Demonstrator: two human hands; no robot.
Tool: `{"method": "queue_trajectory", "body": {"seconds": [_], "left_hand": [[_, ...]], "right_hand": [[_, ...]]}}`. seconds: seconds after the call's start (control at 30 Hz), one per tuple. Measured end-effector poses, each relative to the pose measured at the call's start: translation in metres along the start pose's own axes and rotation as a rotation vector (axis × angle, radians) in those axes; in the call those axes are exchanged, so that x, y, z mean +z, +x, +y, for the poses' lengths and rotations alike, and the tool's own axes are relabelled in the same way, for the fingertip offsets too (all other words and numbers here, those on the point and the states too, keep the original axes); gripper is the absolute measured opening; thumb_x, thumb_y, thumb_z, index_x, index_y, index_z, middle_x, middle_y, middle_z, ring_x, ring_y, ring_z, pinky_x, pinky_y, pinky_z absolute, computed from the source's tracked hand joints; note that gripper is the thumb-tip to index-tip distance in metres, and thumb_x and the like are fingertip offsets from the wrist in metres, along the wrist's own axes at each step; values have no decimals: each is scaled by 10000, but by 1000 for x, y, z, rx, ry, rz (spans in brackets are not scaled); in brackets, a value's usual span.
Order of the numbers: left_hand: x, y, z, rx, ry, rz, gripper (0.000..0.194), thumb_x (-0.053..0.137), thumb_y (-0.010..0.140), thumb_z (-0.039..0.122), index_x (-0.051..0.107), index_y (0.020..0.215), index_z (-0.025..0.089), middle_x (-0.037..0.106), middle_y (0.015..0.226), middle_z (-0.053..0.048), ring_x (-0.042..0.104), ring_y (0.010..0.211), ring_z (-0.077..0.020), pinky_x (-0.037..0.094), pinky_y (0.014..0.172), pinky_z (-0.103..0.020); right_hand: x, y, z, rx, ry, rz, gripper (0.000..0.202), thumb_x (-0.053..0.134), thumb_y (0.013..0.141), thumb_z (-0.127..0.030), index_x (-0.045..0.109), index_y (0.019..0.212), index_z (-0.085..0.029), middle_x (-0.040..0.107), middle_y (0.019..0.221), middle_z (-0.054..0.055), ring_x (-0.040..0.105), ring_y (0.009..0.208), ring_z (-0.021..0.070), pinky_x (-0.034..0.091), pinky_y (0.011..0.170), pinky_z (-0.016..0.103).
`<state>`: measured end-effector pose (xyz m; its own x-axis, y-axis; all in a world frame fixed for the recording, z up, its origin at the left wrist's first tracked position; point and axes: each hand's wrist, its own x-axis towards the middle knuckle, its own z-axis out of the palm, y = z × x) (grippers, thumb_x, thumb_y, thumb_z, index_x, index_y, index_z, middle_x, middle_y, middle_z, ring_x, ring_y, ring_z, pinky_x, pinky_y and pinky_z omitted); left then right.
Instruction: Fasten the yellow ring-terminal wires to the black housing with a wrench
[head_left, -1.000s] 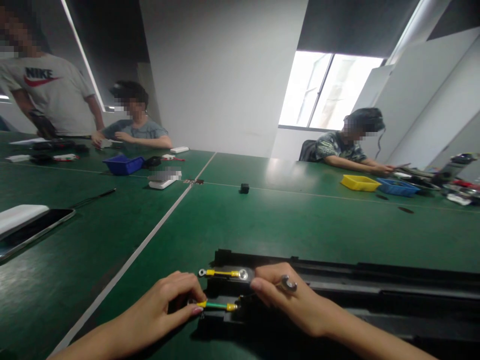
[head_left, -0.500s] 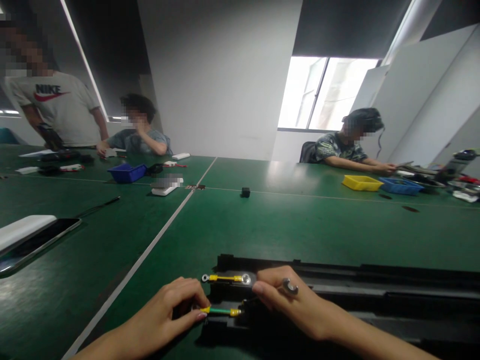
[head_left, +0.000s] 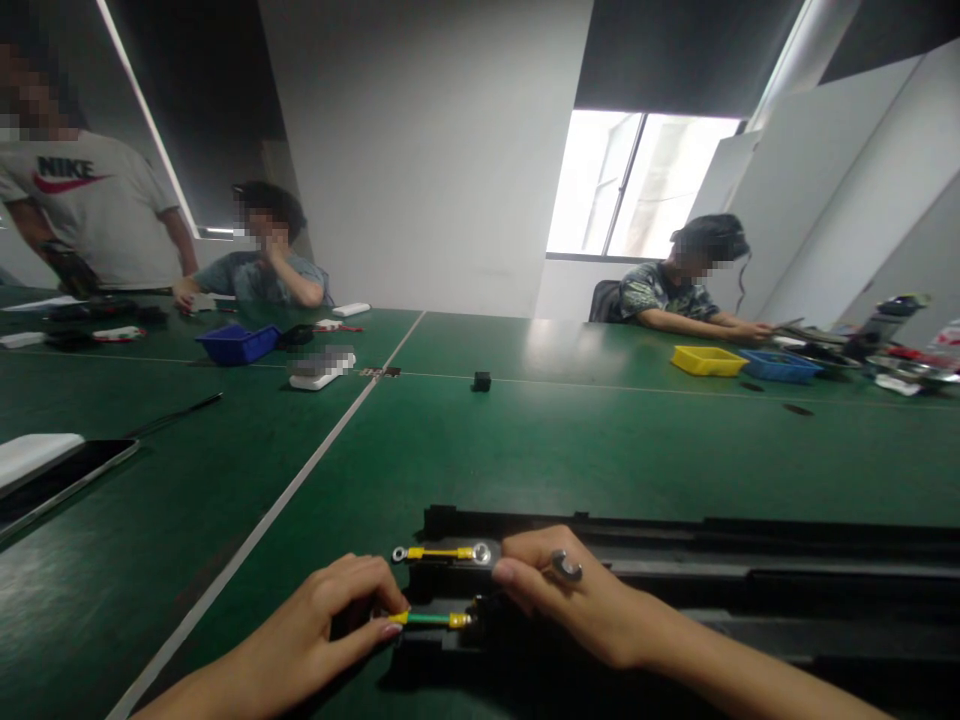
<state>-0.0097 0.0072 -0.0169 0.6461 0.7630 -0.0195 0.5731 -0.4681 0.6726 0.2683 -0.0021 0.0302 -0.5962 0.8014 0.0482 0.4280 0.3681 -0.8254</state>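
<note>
My left hand (head_left: pixel 341 610) is closed, thumb and fingertips pinching the left end of a short green wire (head_left: pixel 427 620) with yellow sleeves. That wire's right end meets the black channel-shaped part (head_left: pixel 660 535). My right hand (head_left: pixel 577 595) is closed around an open-end wrench (head_left: pixel 566 567); one jaw sticks out above the fingers and the rest is hidden. Just left of the right fingertips, a second short wire (head_left: pixel 439 553), yellow-sleeved, has a ring terminal (head_left: pixel 399 554) free at its left end. Its right end sits on the black part at a round metal fastener (head_left: pixel 481 552).
On the green table (head_left: pixel 420 450) lie a phone (head_left: pixel 71 485), a white box (head_left: pixel 37 455), and a small black cube (head_left: pixel 481 381). Farther off are a blue bin (head_left: pixel 238 345), a yellow bin (head_left: pixel 709 361) and a lighter blue bin (head_left: pixel 780 366). Three people are across the table.
The whole view has shifted slightly, so everything appears a little farther left. Both hands keep their grips, with little visible movement against the black part.
</note>
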Motion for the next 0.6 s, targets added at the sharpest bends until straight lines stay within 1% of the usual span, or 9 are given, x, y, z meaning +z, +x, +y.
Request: {"method": "queue_trajectory", "body": {"seconds": [0.2,0.4,0.6], "left_hand": [[-3,0,6,-21,-15,-3,128,538,928,294,626,908,204,644,894,-8,577,842,-189,417,750,-263],[-3,1,4,-4,0,-8,116,543,923,285,628,913,209,648,898,-6,578,843,-190,410,743,-262],[-3,0,4,-9,-8,-11,126,537,925,292,627,909,206,645,897,-9,573,848,-191,409,752,-263]], "right_hand": [[-1,-1,-2,-5,-8,0,503,371,965,-499,441,603,-158,392,575,-38,361,540,82,291,521,201],[-1,0,-2,4,-24,-6,514,363,963,-511,440,596,-159,384,575,-37,355,539,86,291,521,208],[-1,0,-1,-19,-29,-18,523,348,962,-524,433,595,-161,383,578,-36,361,542,89,297,525,211]]}}
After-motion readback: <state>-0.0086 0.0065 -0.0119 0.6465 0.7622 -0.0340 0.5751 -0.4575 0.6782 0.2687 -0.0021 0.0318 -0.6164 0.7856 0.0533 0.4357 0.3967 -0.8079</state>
